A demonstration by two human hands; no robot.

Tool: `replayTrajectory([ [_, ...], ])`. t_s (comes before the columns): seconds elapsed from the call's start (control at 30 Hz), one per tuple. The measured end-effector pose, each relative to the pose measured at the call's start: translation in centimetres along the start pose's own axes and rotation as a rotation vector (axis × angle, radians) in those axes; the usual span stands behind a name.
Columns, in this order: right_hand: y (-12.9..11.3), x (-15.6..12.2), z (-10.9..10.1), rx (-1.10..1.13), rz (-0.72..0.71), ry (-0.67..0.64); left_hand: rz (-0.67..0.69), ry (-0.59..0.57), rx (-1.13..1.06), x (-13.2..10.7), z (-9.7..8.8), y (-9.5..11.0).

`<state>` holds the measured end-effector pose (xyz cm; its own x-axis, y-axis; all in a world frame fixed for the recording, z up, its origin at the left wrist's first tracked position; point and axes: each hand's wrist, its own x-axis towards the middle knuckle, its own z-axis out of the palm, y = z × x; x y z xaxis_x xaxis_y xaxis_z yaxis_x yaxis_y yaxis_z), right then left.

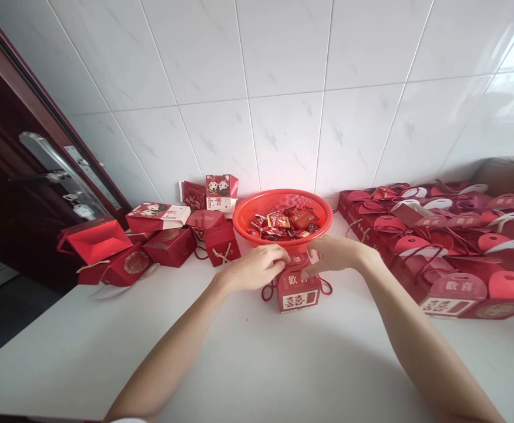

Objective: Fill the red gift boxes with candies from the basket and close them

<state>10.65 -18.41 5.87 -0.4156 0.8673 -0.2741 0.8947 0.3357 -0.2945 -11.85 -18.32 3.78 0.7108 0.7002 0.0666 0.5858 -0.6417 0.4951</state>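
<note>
A small red gift box (pixel 299 298) with cream character panels stands upright on the white table in front of me, its top flap leaning back and red cord loops at both sides. My left hand (pixel 259 265) is closed at the upper left of the box, fingers bent against its flap. On the other side my right hand (pixel 336 254) grips the upper right, its thumb lying on the box's top and its fingers partly hidden behind. Just behind the box is a red plastic basket (pixel 239 220) holding several wrapped sweets (pixel 278 221).
Many closed red gift boxes (pixel 453 288) stand in rows at the right, near a cardboard box (pixel 507 173). At the left lie several loose red boxes (pixel 168 245), one open box (pixel 102 241) among them. A tiled wall (pixel 283 135) rises behind; a dark door (pixel 19 141) is at far left.
</note>
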Motion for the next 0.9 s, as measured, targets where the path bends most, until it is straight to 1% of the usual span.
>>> replayTrajectory([
  [0.07,0.3,0.2,0.0,0.041,-0.026,0.002,-0.036,-0.019,-0.009,0.0,0.0,0.0],
  [0.13,0.9,0.4,-0.1,0.114,-0.096,-0.012,-0.081,-0.038,-0.015,0.0,0.0,0.1],
  [0.2,1.7,0.7,-0.2,0.195,-0.160,-0.071,-0.131,-0.064,-0.025,0.0,0.1,0.1],
  [0.27,2.6,1.0,-0.2,0.274,-0.178,-0.148,-0.191,-0.093,-0.043,0.0,0.1,0.1],
  [0.37,3.7,1.7,0.0,0.365,-0.190,-0.203,-0.251,-0.134,-0.067,0.0,0.1,0.0],
  [0.57,4.7,2.9,0.6,0.448,-0.302,-0.238,-0.241,-0.117,-0.101,0.2,0.2,-0.3],
  [0.73,5.2,3.2,0.8,0.545,-0.287,-0.309,-0.261,-0.109,-0.122,0.3,0.4,-0.6],
  [0.9,5.2,3.0,0.6,0.758,-0.257,-0.277,-0.249,-0.082,-0.150,0.4,0.6,-0.7],
])
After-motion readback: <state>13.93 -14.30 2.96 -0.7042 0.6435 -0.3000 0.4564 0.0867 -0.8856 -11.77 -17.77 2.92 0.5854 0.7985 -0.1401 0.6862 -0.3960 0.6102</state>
